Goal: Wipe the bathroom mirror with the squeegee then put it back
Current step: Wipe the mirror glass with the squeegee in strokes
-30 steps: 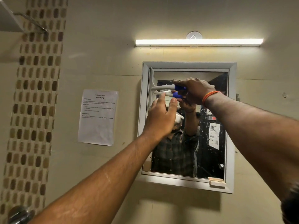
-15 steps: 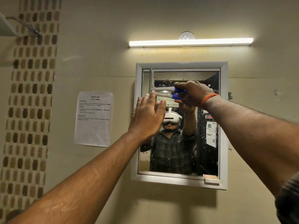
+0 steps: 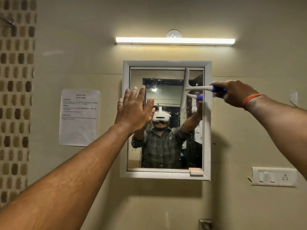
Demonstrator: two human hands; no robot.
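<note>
One squeegee [image 3: 186,88] is being held against the upper right part of the one bathroom mirror [image 3: 166,146]. Its white blade is standing nearly upright, running from the top edge of the glass down to about mid-height, while its handle is lying almost level and is pointing right, out past the mirror frame [image 3: 207,122]. The blue end of that handle is being gripped by the right hand [image 3: 235,93], with the fingers [image 3: 217,86] curled round it and an orange band showing at the wrist. The blade is therefore lying to the left of the gripping fingers, with its long axis crossing the handle's.

The left hand [image 3: 134,110] is being held up flat at the left edge of the mirror, fingers straight and slightly spread, nothing pinched; whether the palm is being pressed on the frame or kept just off it cannot be told. The right hand is the nearer one to the tool, and the only one on it.

Water droplets are being shown on the lower glass and along the right strip, so the wiping is being judged as unfinished. The next stroke is likely to depend on the upright blade being kept flush to the glass as it is drawn sideways.

Also being counted: one tube light [image 3: 175,41] above, one printed sheet [image 3: 79,117] on the wall to the left, one switch plate [image 3: 274,176] at lower right.
</note>
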